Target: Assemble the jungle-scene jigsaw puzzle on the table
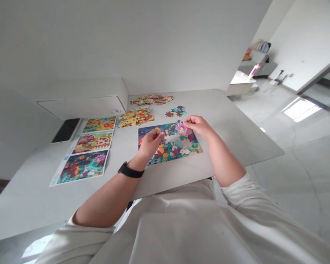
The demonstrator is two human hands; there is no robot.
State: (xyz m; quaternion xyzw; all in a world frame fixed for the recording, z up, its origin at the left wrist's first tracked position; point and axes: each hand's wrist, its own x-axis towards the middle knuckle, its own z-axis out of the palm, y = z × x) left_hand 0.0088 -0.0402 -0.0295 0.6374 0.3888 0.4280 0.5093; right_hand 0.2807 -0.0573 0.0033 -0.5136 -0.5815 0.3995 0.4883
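Observation:
A jigsaw puzzle (167, 156) with a dark blue and green animal scene lies on the table, a pale gap showing near its middle. My right hand (198, 124) pinches a purple puzzle piece (181, 127) over the puzzle's upper right part. My left hand (151, 142) is over the left side, thumb and fingers closed together; whether anything is between them is hidden. Beyond the puzzle lie a few loose blue and brown puzzle pieces (178, 110). The hand and wrist cover part of the puzzle's left side.
A printed picture sheet (107, 161) lies at the left beside a dark phone (66, 130). Yellow puzzle pieces (136, 117) and another mixed pile of pieces (152, 99) sit farther back. A white box (85, 106) stands against the wall. The table's edge (257, 157) is at the right.

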